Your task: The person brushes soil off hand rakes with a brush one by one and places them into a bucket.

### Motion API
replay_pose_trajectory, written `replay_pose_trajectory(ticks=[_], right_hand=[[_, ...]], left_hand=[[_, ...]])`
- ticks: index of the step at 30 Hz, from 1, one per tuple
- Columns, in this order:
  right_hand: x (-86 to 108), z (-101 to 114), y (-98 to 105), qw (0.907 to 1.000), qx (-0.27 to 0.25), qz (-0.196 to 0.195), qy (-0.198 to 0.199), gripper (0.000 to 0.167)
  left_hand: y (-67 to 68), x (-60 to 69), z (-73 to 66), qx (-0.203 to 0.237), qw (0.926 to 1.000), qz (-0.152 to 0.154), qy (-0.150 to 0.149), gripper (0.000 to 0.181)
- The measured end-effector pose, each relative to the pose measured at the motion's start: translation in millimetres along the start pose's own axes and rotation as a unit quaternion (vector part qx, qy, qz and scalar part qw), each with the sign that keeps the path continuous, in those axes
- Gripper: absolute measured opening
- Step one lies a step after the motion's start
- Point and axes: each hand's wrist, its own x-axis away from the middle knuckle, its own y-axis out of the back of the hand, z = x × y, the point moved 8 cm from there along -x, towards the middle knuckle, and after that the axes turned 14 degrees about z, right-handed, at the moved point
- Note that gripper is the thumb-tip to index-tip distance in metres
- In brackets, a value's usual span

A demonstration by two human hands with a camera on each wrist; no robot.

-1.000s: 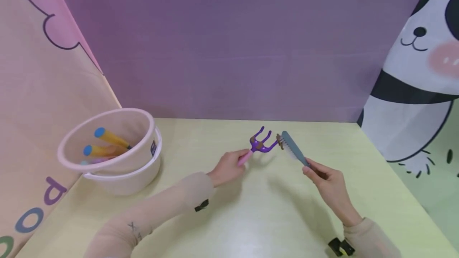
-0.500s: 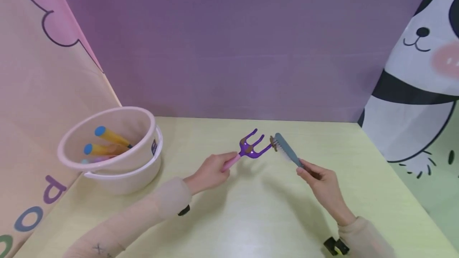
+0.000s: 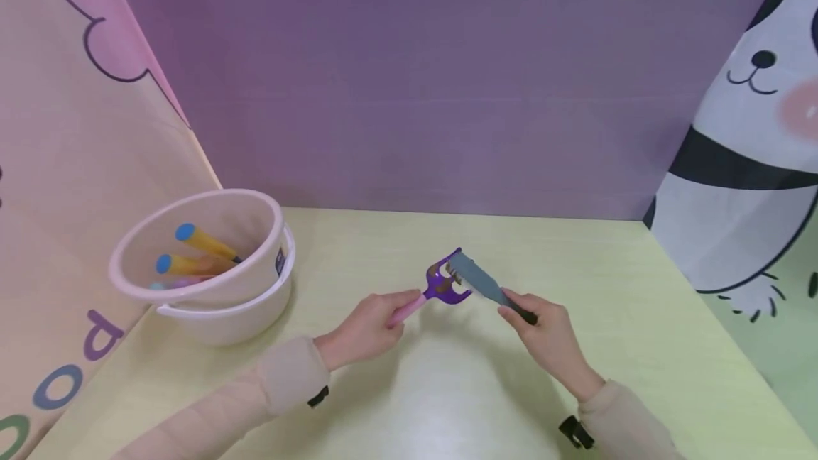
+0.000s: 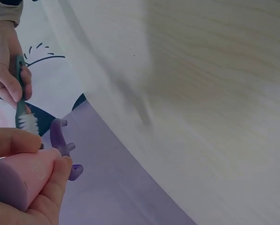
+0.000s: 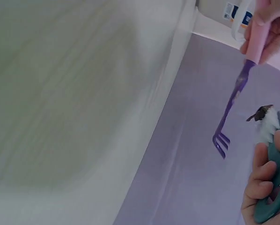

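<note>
My left hand (image 3: 364, 329) grips the pink handle of a small garden hand fork (image 3: 438, 284) with purple prongs and brown smears on its head. In my right hand (image 3: 551, 338) is a blue-grey scrub brush (image 3: 478, 278), held by its handle. In the head view the brush head overlaps the prongs, hiding part of them. White bristles (image 4: 28, 123) show in the left wrist view. The right wrist view shows a brown clump (image 5: 261, 112) at the bristle end, and there the brush appears beside the fork. Both tools are above the table.
Two nested pale tubs stand at the left of the table (image 3: 396, 410): a pink one (image 3: 239, 295) inside a white one (image 3: 233, 326). Several tools, some with a yellow handle (image 3: 214, 241), lie inside the pink tub. A purple backdrop (image 3: 409, 91) rises behind the table.
Both hands have moved left and nearer to me, the left hand mostly earlier. The brush has come from the outer prong across the fork's head, its bristles turning down out of sight.
</note>
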Motion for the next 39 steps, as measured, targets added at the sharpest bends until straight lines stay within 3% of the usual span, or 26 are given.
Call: replay_pose_trajectory(ticks=[4,7,14,19,21,22,25,28,30,34,36,39], right_hand=[[-3.3,18,-7,0.9955,0.073,-0.013,0.058,0.03],[-4.1,30,-9,0.9871,0.121,-0.034,0.099,0.031],[-3.0,54,-8,0.9448,0.252,-0.105,0.181,0.032],[-2.8,58,-8,0.9309,0.288,-0.13,0.184,0.032],[-4.4,58,-9,0.9339,0.285,-0.124,0.176,0.032],[-5.8,57,-9,0.9403,0.275,-0.114,0.166,0.032],[-11.8,48,-10,0.9689,0.208,-0.065,0.118,0.032],[-17.3,30,-11,0.995,0.093,-0.001,0.036,0.032],[-19.1,17,-13,0.9992,0.015,0.033,-0.019,0.032],[-18.1,2,-13,0.9914,-0.088,0.055,-0.08,0.035],[-16.4,1,-10,0.992,-0.093,0.045,-0.071,0.035],[-13.6,11,-4,0.9992,-0.034,0.022,-0.006,0.031]], left_hand=[[-1.3,0.6,-5.2,-0.008,0.9999,0.003,-0.006,0.054],[-1.7,2.0,-10.0,-0.011,0.9999,0.0,-0.008,0.055],[1.5,6.9,-22.7,-0.011,0.9996,-0.016,-0.02,0.058],[3.0,6.7,-27.8,-0.023,0.9994,-0.011,-0.022,0.059],[3.2,7.5,-27.5,-0.023,0.9995,-0.008,-0.018,0.059],[3.4,8.0,-26.5,-0.021,0.9997,-0.007,-0.013,0.059],[4.9,9.5,-23.5,-0.017,0.9998,-0.008,-0.002,0.058],[6.6,10.2,-21.7,-0.02,0.9997,-0.011,0.0,0.057],[7.4,10.3,-21.3,-0.023,0.9996,-0.012,-0.004,0.057],[8.6,11.3,-19.8,-0.02,0.9997,-0.014,-0.005,0.057],[9.7,11.9,-18.6,-0.018,0.9997,-0.016,-0.004,0.057],[12.6,13.5,-17.9,-0.025,0.9995,-0.02,-0.001,0.057]])
